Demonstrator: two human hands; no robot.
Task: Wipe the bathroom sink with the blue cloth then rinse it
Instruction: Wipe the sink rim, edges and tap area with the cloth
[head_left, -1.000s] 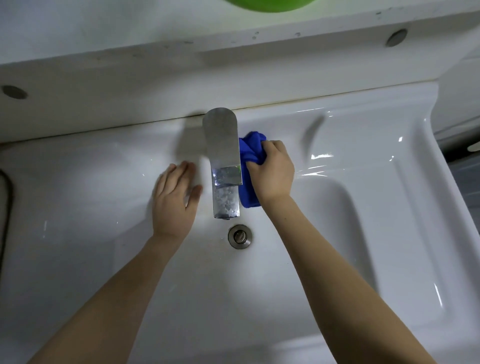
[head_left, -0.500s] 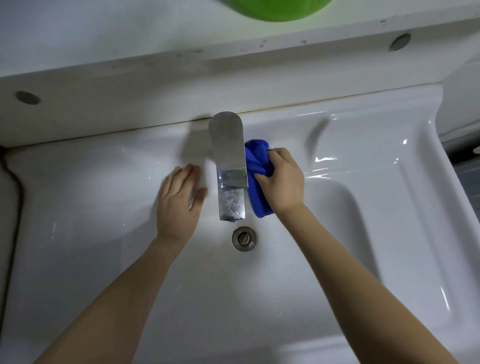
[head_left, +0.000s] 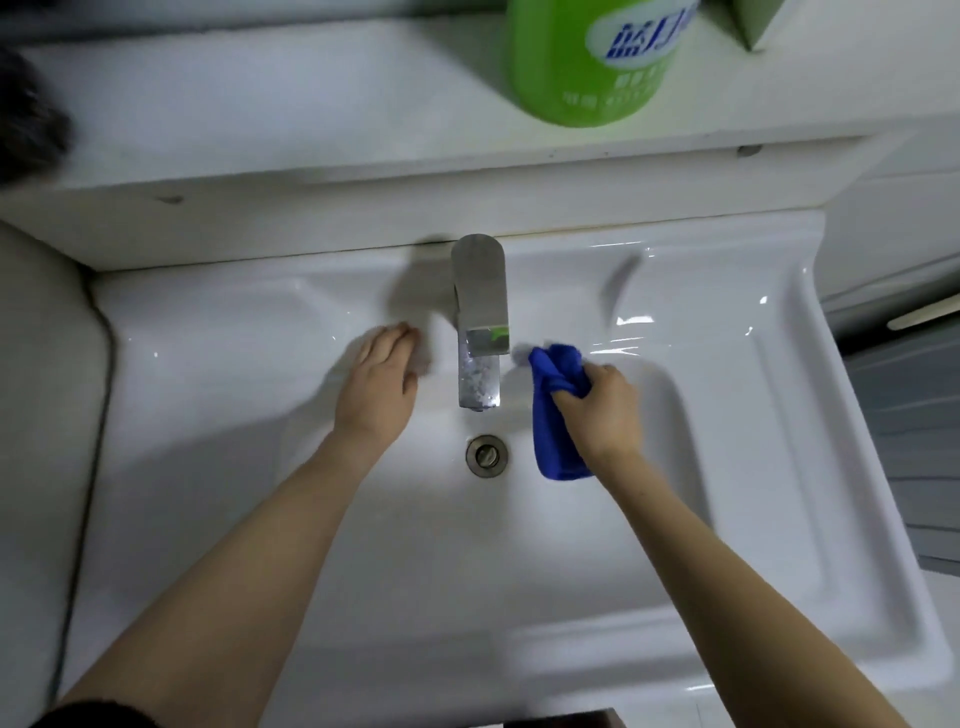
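Cloth (head_left: 558, 410) in fisted right hand (head_left: 602, 410)

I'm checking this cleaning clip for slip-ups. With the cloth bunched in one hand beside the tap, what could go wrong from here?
1. The blue cloth is bunched in the right hand with a tail dangling near the drain; little of it may touch the sink.
2. The left hand rests flat on the glossy rim beside the faucet; it could slip if wet.
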